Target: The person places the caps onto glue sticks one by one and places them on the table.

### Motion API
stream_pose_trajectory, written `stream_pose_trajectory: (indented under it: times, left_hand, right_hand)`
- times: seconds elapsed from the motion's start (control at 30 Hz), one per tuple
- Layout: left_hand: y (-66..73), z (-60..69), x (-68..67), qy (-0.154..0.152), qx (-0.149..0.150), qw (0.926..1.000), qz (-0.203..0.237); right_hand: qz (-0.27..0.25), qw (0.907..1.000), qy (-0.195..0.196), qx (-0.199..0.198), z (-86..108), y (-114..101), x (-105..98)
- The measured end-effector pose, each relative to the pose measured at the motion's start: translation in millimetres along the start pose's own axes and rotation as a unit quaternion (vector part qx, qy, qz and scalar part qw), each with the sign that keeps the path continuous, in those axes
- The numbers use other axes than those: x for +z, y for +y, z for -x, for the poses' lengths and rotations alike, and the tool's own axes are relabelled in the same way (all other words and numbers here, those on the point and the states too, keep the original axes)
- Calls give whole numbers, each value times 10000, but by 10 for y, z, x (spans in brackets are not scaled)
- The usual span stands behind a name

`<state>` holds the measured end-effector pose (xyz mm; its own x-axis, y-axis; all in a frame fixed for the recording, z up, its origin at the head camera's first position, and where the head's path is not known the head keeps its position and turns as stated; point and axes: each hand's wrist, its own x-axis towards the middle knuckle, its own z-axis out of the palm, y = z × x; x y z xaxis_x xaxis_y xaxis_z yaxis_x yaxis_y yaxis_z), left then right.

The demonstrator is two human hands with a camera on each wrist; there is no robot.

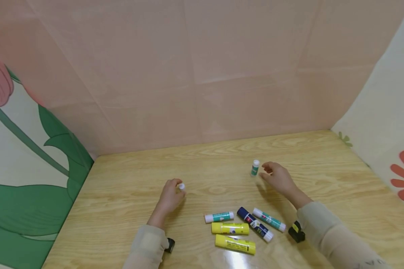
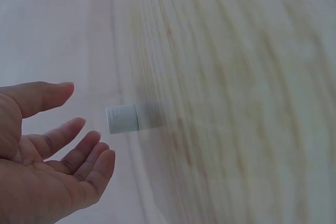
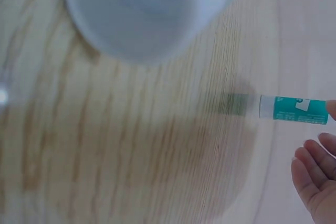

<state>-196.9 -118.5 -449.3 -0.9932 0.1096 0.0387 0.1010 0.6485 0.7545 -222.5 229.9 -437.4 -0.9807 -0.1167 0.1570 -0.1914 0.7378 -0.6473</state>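
Observation:
A small white cap (image 1: 182,186) stands on the table beside my left hand (image 1: 171,196). In the left wrist view, the thumb and loosely bent fingers of the left hand (image 2: 63,156) are apart from the cap (image 2: 122,119). Farther right, a short green-and-white glue stick (image 1: 254,168) stands upright. My right hand (image 1: 278,180) is just to its right, fingers slightly bent, with a gap between in the head view. In the right wrist view, the hand (image 3: 317,174) shows only partly beside the glue stick (image 3: 299,109).
Nearer me lie two yellow glue sticks (image 1: 230,228), a dark blue one (image 1: 254,224), and two green-and-white ones (image 1: 269,219) on the wooden table (image 1: 121,209). A pink sheet (image 1: 195,74) hangs behind; floral panels (image 1: 17,209) flank both sides.

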Motion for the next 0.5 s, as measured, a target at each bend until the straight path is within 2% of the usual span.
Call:
stream_pose_trajectory:
  times: [0.27,0.5]
  left_hand:
    - [-3,-6,16,-100,12,9999,45]
    - [17,0,13,-59,41,10000,-9]
  right_hand:
    - [-13,10000,13,-73,-22,10,27]
    - [-17,9999,-43,-99,-40,24,51]
